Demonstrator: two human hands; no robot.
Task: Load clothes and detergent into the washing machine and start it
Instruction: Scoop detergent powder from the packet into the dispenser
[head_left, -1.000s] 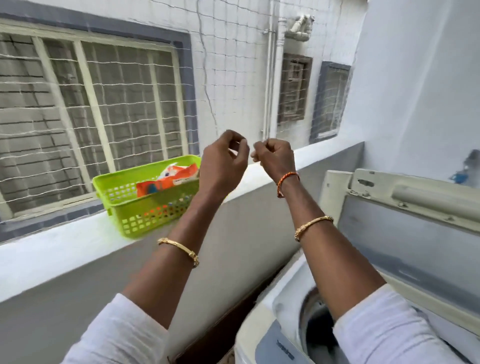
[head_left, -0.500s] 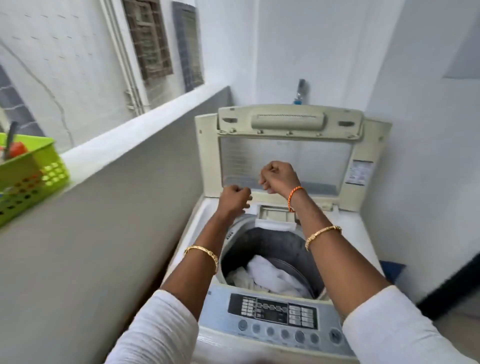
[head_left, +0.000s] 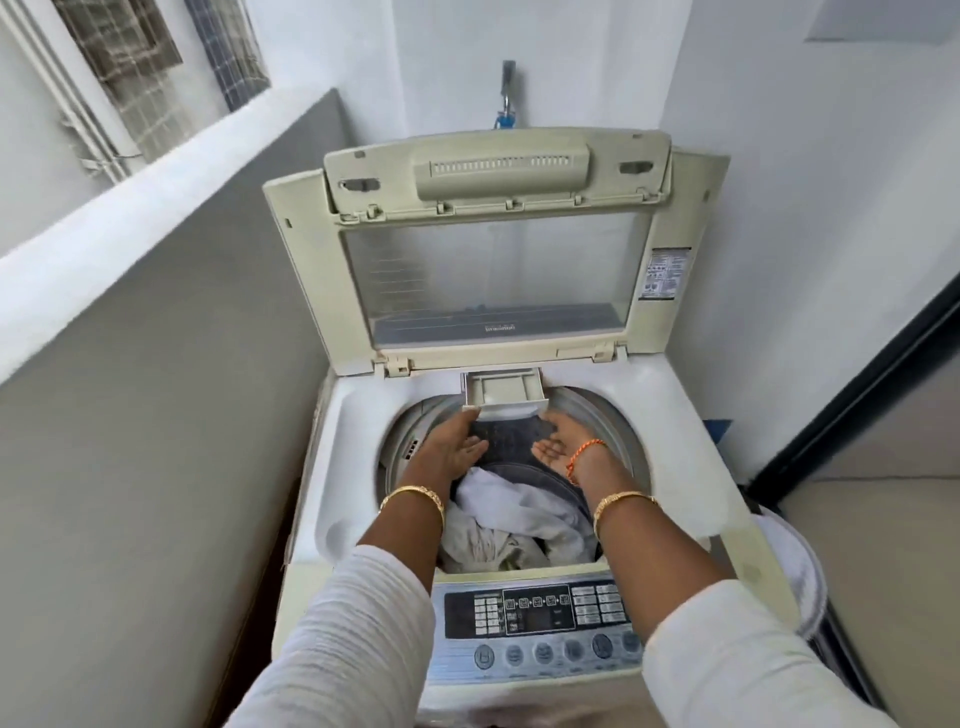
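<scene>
White clothes low in drum; both hands above.

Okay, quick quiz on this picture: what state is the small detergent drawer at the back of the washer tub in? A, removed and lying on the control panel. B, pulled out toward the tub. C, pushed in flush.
B: the detergent drawer juts out over the tub rim, above both hands.

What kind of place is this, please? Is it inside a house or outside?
Probably a home balcony or utility ledge used for laundry. A top-loading washing machine stands in a narrow corner, its lid raised. A water tap is on the wall behind it, and a low parapet wall opens onto a neighbouring building.
</scene>
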